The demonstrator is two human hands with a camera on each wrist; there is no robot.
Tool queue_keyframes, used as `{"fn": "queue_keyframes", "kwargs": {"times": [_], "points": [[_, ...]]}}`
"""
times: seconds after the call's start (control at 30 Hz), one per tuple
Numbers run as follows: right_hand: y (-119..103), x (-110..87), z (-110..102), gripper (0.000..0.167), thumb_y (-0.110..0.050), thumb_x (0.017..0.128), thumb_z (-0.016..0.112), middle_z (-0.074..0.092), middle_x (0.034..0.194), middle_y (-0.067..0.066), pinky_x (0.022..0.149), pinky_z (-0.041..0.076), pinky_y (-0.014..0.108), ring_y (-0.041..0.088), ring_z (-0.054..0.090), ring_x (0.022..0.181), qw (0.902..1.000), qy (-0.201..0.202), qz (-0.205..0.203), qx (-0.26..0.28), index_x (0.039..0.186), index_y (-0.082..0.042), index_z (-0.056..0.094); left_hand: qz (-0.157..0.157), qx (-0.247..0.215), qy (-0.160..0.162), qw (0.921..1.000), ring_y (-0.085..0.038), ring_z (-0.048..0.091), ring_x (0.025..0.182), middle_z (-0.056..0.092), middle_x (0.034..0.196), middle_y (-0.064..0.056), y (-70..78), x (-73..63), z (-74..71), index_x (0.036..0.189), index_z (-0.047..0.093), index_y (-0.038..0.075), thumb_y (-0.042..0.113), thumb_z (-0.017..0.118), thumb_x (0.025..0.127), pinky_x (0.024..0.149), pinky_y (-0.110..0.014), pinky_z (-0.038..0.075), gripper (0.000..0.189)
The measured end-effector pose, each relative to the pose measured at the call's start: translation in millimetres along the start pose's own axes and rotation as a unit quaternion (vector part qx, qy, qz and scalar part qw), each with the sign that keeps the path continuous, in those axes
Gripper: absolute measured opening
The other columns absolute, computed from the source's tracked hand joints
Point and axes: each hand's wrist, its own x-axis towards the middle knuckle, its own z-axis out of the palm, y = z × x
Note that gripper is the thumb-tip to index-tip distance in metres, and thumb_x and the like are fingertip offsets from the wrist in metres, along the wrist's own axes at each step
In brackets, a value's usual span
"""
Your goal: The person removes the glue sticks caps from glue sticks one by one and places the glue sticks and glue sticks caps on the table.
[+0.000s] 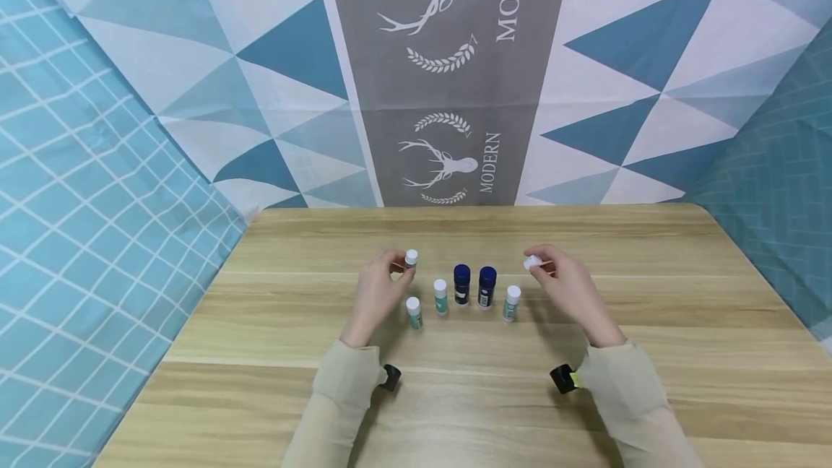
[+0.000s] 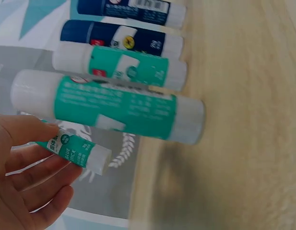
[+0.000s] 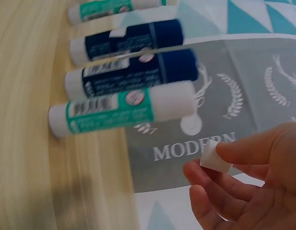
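My left hand (image 1: 380, 289) pinches a small green-labelled glue stick (image 2: 74, 149) between thumb and fingers, its white cap showing at the top in the head view. On the right, my right hand (image 1: 567, 286) pinches a small white piece (image 3: 216, 157) between thumb and fingertips; I cannot tell whether it is a cap or the end of something longer. Between the hands stand two dark blue glue sticks (image 1: 462, 286), side by side. Two green glue sticks with white caps (image 1: 440, 297) stand to their left, nearer my left hand, and another green glue stick (image 1: 510, 304) stands to their right.
Everything stands on a wood-grain table (image 1: 442, 396). Behind its far edge hangs a cloth (image 1: 448, 92) with triangles and a deer print, and a blue checked cloth (image 1: 71, 208) borders the left side. A black wrist camera (image 1: 562, 379) sits by the right sleeve.
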Motion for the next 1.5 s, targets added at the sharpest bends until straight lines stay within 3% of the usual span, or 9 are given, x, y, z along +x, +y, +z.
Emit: {"fn": "queue_keyframes", "kwargs": {"times": [0.27,0.5,0.73,1.0,1.5], "points": [[13.2,10.1,5.1,0.027,-0.004,0.09,0.05,0.056,0.109,0.019,0.071,0.048,0.04,0.031,0.057,0.092,0.9995,-0.023,-0.011,-0.02,0.115,-0.001,0.058,-0.026,0.006,-0.04,0.9988,-0.022,0.062,0.085,0.064,0.095,-0.009,-12.6,4.6,8.1,0.098,0.063,0.004,0.011,0.067,0.079,0.077,-0.036,0.049,0.021],[30.9,15.8,14.9,0.026,0.0,0.086,0.053,0.06,0.102,0.02,0.065,0.048,0.034,0.028,0.058,0.085,0.9977,-0.045,-0.01,-0.05,0.111,0.002,0.06,-0.057,-0.014,-0.068,0.996,-0.022,0.062,0.083,0.063,0.091,-0.009,-20.3,-0.9,16.2,0.094,0.063,0.003,0.009,0.067,0.079,0.076,-0.033,0.05,0.016],[37.1,23.2,19.1,0.026,-0.001,0.084,0.056,0.063,0.098,0.021,0.073,0.049,0.042,0.029,0.06,0.085,0.9962,-0.045,-0.005,-0.075,0.109,0.005,0.057,-0.047,-0.012,-0.054,0.9973,-0.023,0.061,0.083,0.064,0.091,-0.01,-21.6,-0.3,19.6,0.095,0.063,0.002,0.01,0.067,0.08,0.075,-0.035,0.05,0.017],[45.8,26.3,24.1,0.019,-0.003,0.081,0.061,0.063,0.09,0.016,0.074,0.047,0.041,0.025,0.057,0.081,0.9964,-0.053,0.011,-0.065,0.099,0.002,0.061,-0.045,-0.013,-0.057,0.9973,-0.023,0.062,0.084,0.064,0.095,-0.01,-23.9,3.5,20.3,0.099,0.062,0.002,0.008,0.064,0.083,0.076,-0.034,0.05,0.018],[49.5,25.8,32.7,0.023,-0.005,0.084,0.06,0.061,0.095,0.016,0.074,0.046,0.04,0.025,0.053,0.082,0.9946,-0.06,0.045,-0.071,0.106,0.0,0.061,-0.058,-0.006,-0.062,0.9963,-0.022,0.062,0.084,0.064,0.096,-0.011,-25.2,4.0,21.8,0.101,0.062,0.002,0.007,0.062,0.084,0.074,-0.034,0.051,0.017]]}}
